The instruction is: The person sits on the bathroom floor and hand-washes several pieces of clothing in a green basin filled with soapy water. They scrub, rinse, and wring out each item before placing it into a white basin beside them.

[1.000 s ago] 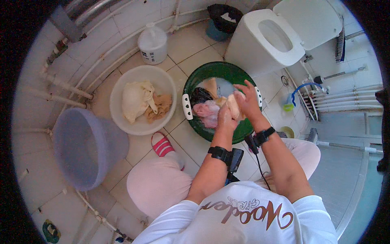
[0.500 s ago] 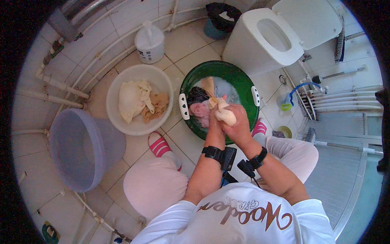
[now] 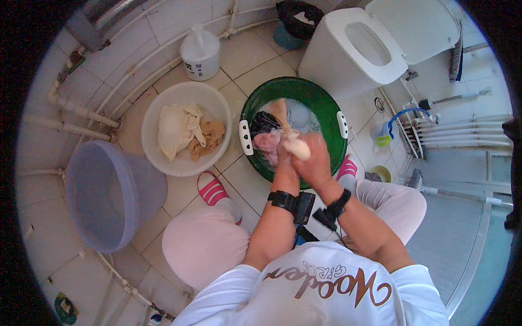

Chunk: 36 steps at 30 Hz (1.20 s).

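Observation:
Over the near side of a green basin (image 3: 326, 98), both hands grip a twisted cream cloth (image 3: 297, 148). My left hand (image 3: 286, 157) is closed around its lower part. My right hand (image 3: 316, 163), slightly smeared by motion, is wrapped round it from the right. A tan strip of fabric (image 3: 279, 111) runs from near the hands toward the water; where it joins the cream cloth I cannot tell. Beside the hands in the basin lie a pink cloth (image 3: 267, 142) and a dark striped cloth (image 3: 264, 123), amid sudsy water (image 3: 303, 115).
A white basin (image 3: 151, 127) with cream and tan cloths stands to the left. Nearer is a lilac tub (image 3: 130, 206) tipped on its side. A white jug (image 3: 200, 57), a toilet (image 3: 337, 60) and a bagged bin (image 3: 288, 37) stand at the back. A brush with a long handle (image 3: 446, 193) lies right.
The twisted cream cloth has shifted slightly left and up with both hands, and my right hand has turned around it. Both hands keep their grip.

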Available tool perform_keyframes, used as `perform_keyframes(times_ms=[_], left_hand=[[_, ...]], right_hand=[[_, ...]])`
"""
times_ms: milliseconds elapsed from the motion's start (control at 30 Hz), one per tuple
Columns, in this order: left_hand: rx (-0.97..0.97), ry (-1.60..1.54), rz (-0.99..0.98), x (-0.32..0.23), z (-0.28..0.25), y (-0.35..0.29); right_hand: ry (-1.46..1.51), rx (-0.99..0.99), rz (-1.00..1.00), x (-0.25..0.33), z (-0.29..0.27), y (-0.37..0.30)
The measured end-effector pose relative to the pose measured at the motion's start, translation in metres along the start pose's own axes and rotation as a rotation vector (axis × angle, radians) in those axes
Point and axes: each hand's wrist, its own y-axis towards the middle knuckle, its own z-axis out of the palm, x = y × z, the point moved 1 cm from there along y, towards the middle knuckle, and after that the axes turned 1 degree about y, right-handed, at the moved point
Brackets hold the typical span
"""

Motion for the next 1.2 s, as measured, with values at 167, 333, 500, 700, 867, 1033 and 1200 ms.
perform_keyframes(times_ms=[167, 333, 500, 700, 867, 1033, 1200], left_hand=[[0.029, 0.074, -0.035, 0.036, 0.0, 0.029], [0.398, -0.116, -0.081, 0.016, -0.019, 0.01], [-0.012, 0.021, -0.061, 0.024, 0.018, -0.005], [0.436, -0.156, -0.062, 0.007, 0.007, 0.006], [0.096, 0.03, -0.134, 0.022, -0.005, 0.014], [0.11, -0.123, -0.063, 0.031, 0.032, 0.008], [0.211, -0.32, -0.041, 0.009, 0.008, 0.017]], right_hand=[[-0.038, -0.022, 0.29, -0.016, -0.006, 0.03], [0.025, -0.063, -0.153, 0.005, 0.001, 0.006], [0.019, -0.192, 0.281, -0.01, -0.002, 0.025], [0.057, 0.033, 0.166, 0.0, -0.001, 0.014], [-0.072, -0.132, 0.192, -0.011, 0.007, -0.003], [0.172, -0.142, 0.508, -0.099, 0.009, 0.03], [0.513, -0.324, 0.404, -0.058, 0.002, -0.009]])
